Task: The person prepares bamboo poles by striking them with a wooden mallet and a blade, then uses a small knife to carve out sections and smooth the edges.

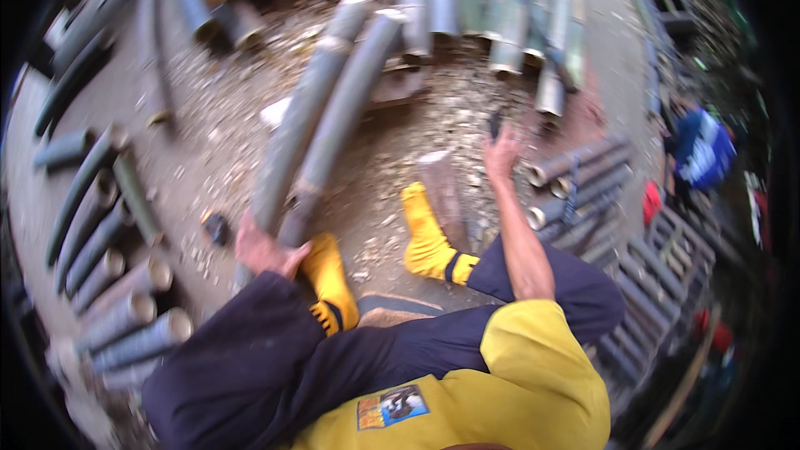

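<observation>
The left hand [265,247] grasps at the lower ends of 2 bamboo poles [307,104], left of center; blur hides whether the right hand [502,152], right of center, grips a dark object [495,123]. Steadiness likely calls for firm, low bracing.

I've 2 long tubes [302,117] L of ctr on my remote feed, nr ends at L hand [265,243], chips [225,117] around; tube row [444,2] ahead, short tubes [98,237] far L, tube stack [588,157] R, wood block [443,187] btwn R foot [427,237] & stack.
</observation>
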Demonstrator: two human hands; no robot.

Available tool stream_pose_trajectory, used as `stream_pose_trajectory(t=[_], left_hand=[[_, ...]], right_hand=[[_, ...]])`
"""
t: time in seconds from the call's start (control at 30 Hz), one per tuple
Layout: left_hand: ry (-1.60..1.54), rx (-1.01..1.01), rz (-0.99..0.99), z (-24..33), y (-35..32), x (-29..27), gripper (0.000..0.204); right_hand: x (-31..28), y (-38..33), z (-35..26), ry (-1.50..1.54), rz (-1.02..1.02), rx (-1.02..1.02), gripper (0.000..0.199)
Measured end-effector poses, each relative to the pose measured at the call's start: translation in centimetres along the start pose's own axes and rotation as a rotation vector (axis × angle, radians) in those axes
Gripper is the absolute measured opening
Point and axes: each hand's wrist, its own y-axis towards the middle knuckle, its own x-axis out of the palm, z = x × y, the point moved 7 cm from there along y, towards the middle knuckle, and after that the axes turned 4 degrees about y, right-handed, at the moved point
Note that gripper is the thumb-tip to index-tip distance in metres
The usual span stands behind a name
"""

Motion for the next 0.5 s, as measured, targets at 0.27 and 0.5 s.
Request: stream_pose_trajectory(t=[0.27, 0.5], left_hand=[[-0.065, 0.143, 0.302, 0.8, -4.6, -2.6, 0.082], [-0.062, -0.035, -0.011, -4.2, -9.7, -0.7, 0.087]], right_hand=[[0.8, -17.5, -23.5, 1.197, -0.948, 0.279, 0.052], [1.3, -18.9, -27.6, 1.609, -1.038, 0.216, 0.056]])
